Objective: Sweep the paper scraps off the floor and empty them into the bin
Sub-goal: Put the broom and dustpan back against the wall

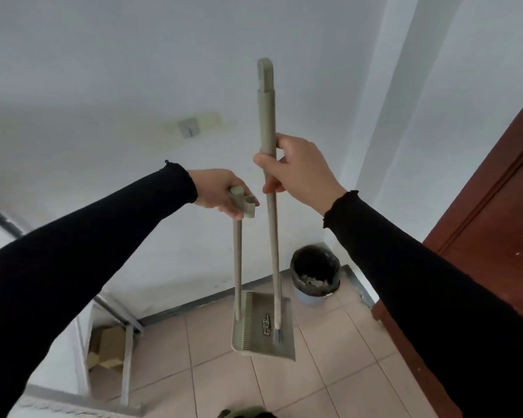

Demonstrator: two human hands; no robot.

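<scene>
Left hand [221, 191] fingers curl round the slim olive handle of the dustpan [263, 324]; right hand [299, 173] fingers clamp the round pole of the broom [267, 122]. The flat, comb-edged pan hangs over the tiled floor [344, 372], near the cylindrical bin [314, 279].

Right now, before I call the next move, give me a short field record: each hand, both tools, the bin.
left hand: grips the top of the dustpan handle
right hand: grips the broom handle partway down
dustpan: pan end down, over the tiled floor
broom: upright, lower end at the pan
bin: in the wall corner, dark liner, pale scraps inside
door: brown, right of the bin
</scene>
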